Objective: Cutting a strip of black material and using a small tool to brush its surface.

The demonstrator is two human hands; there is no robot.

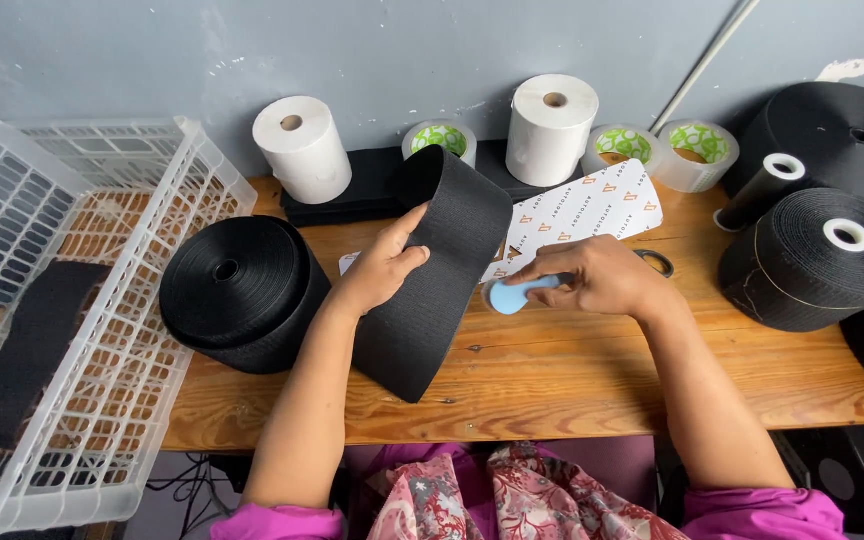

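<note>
From the head camera, the left hand (384,265) had its fingers clamped on a wide black strip (432,270), thumb over the front, holding it arched up off the wooden table (592,385). That strip ran just right of the big black roll (242,290). The right hand (602,278), further right of the roll, had fingers curled tight round a blue tool (510,295) beside a printed white sheet (592,205). It looked like a strip being readied, with steady tension wanted next.
</note>
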